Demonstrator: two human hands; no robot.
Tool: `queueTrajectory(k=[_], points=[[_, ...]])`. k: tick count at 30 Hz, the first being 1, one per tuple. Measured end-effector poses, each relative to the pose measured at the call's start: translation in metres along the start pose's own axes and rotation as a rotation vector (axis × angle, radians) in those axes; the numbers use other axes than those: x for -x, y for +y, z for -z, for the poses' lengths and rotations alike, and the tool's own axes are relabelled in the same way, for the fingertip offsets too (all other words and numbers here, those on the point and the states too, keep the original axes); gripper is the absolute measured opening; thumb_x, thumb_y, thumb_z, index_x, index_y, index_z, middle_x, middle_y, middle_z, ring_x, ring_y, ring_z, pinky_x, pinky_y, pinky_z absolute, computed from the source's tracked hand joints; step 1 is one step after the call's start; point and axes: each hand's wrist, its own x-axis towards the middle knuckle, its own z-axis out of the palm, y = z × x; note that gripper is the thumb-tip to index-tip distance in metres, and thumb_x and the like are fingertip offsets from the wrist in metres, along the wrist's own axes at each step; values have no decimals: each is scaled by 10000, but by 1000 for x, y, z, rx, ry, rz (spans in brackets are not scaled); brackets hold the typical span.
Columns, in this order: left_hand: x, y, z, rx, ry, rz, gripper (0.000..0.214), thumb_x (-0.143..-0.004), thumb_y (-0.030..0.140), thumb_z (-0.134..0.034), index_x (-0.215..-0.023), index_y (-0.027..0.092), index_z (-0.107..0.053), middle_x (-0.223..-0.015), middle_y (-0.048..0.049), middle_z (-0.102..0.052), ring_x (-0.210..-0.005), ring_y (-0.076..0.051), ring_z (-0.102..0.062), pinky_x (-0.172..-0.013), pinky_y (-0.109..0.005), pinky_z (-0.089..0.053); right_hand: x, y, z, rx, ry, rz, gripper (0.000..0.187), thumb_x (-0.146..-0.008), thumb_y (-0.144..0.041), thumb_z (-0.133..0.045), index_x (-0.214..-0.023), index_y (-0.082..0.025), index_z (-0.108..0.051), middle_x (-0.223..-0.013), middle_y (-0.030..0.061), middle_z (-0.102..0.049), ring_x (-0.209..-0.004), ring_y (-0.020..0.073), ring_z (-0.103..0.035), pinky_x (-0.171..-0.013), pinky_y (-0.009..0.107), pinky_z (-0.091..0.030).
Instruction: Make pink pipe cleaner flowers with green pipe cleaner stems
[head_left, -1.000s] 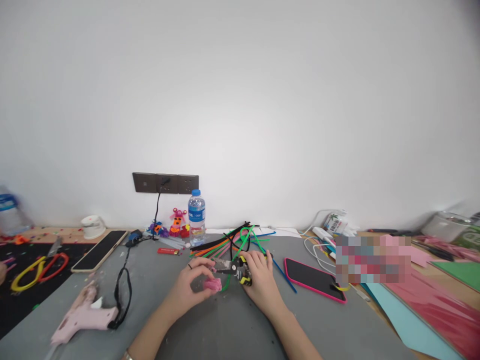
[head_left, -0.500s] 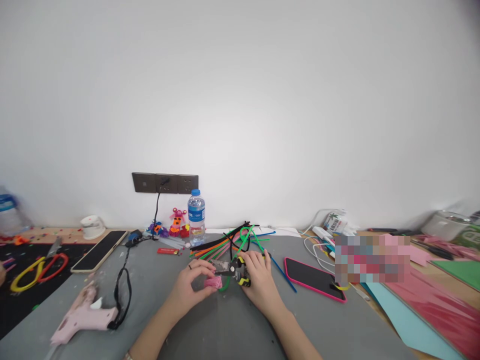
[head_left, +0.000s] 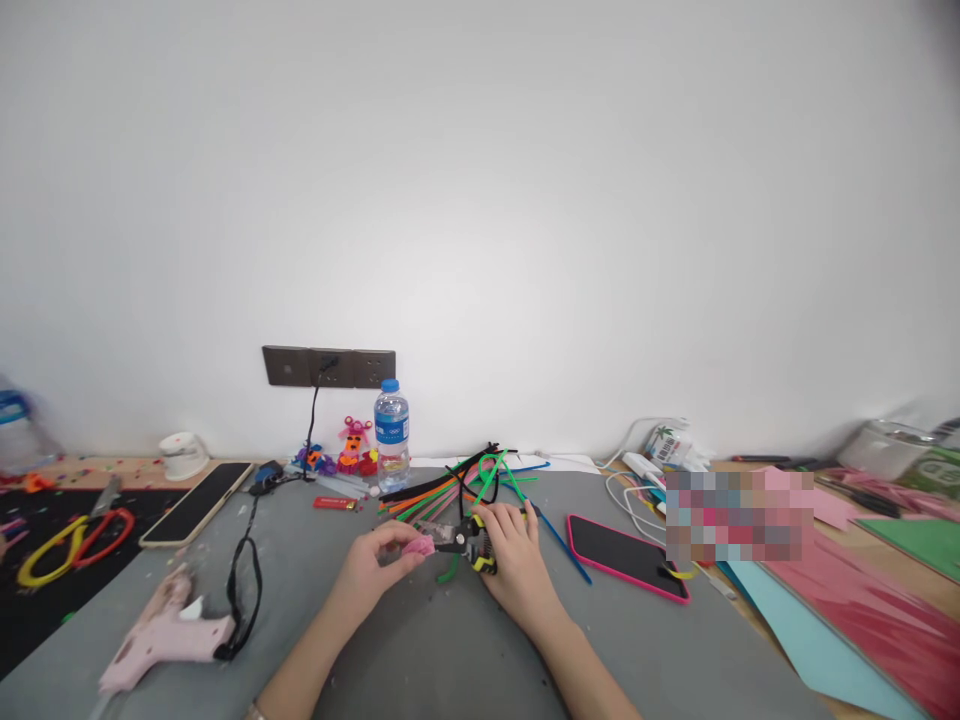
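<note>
Between the thumb and fingers of my left hand [head_left: 373, 572] is a small pink fuzzy piece [head_left: 418, 546], its far end close to the tool's jaws. My right hand [head_left: 514, 555] is wrapped round black-and-yellow wire strippers [head_left: 466, 540], whose jaws point left toward the pink piece. Whether the jaws touch it I cannot tell. Below the jaws lies a short green pipe cleaner piece [head_left: 448, 573]. Just beyond both hands is a bundle of coloured pipe cleaners [head_left: 442, 490], partly hidden by my hands and the tool.
A pink glue gun [head_left: 169, 635] lies at the left, near scissors [head_left: 82, 545] and a phone [head_left: 196, 503]. A water bottle [head_left: 392, 435] stands by the wall beside a red lighter [head_left: 334, 503]. To the right are a pink-cased phone [head_left: 626, 557] and coloured sheets [head_left: 862, 610].
My left hand has shifted slightly left and up, and the pink piece in it is turned differently. More of the green piece shows. The right hand keeps its grip on the wire strippers.
</note>
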Motion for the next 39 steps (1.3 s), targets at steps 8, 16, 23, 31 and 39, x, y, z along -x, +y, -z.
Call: queueTrajectory(k=[8, 16, 23, 31, 39], points=[[-2, 3, 5, 304, 159, 156, 371, -650, 480, -793, -832, 158, -765, -894, -87, -768, -879, -251, -687, -827, -331, -543, -2, -1, 3, 0, 12, -16, 652, -585, 8, -511, -1190, -234, -499, -1101, 74, -608, -1105, 275, -508, -1111, 575, -181], [0, 4, 3, 269, -29, 128, 347, -630, 461, -813, -790, 157, -767, -1025, -138, -765, -1022, -305, -670, -873, -386, -539, -1, 0, 2, -4, 10, -17, 635, -610, -3, -517, -1198, -242, -498, -1092, 67, -603, -1099, 268, -514, -1119, 567, -178], [0, 2, 2, 109, -65, 28, 259, -720, 401, -753, -826, 167, -781, -1007, -128, -755, -905, -264, -680, -726, -333, -565, -2, 1, 3, -50, -6, -8, 646, -601, -13, -516, -1204, -246, -494, -1107, 76, -604, -1114, 283, -499, -1111, 584, -171], [-3, 0, 7, 145, 77, 33, 325, -692, 459, -765, -822, 161, -778, -903, -110, -783, -897, -272, -695, -819, -359, -557, -2, 0, 4, 16, 4, -28, 634, -600, -2, -523, -1184, -248, -505, -1089, 57, -606, -1088, 261, -524, -1113, 550, -200], [-6, -16, 8, 230, 174, -9, 351, -670, 470, -779, -831, 160, -741, -1161, -147, -696, -1097, -298, -631, -868, -360, -553, -3, 3, 5, -78, 72, -67, 611, -635, -31, -500, -1204, -254, -483, -1083, 68, -607, -1075, 280, -519, -1092, 567, -206]])
